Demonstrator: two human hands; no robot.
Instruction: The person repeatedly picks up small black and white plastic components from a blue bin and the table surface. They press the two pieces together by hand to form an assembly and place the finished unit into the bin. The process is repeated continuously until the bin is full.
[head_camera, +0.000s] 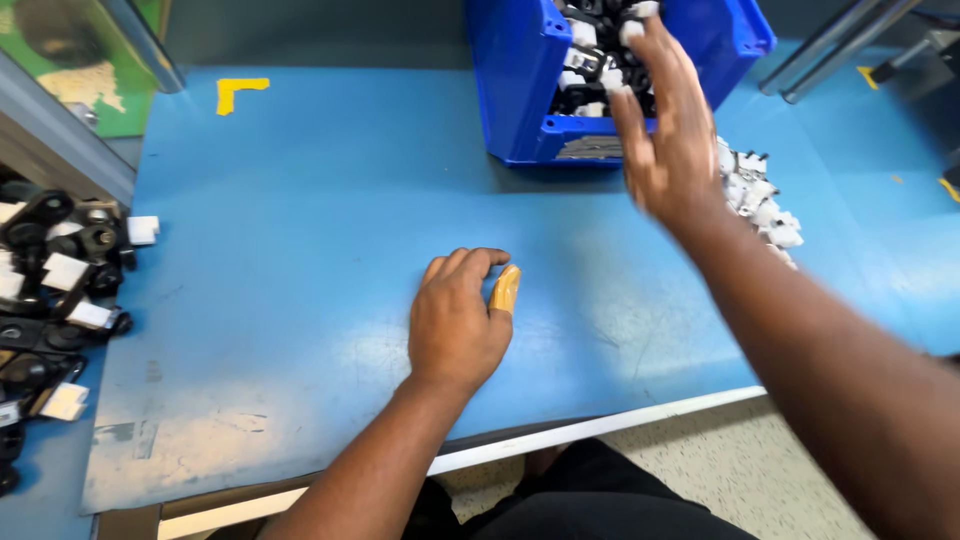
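The right hand (668, 140) reaches over the front rim of the blue bin (520, 70) of black and white parts, fingers spread and holding nothing. The left hand (457, 320) rests on the blue desk (320, 200), fingers curled loosely, a tan fingertip cover (505, 290) on one finger. More white parts (765, 205) lie beside the bin.

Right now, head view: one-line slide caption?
Right hand reaches toward blue bin of black-and-white parts; left hand rests on the blue table.
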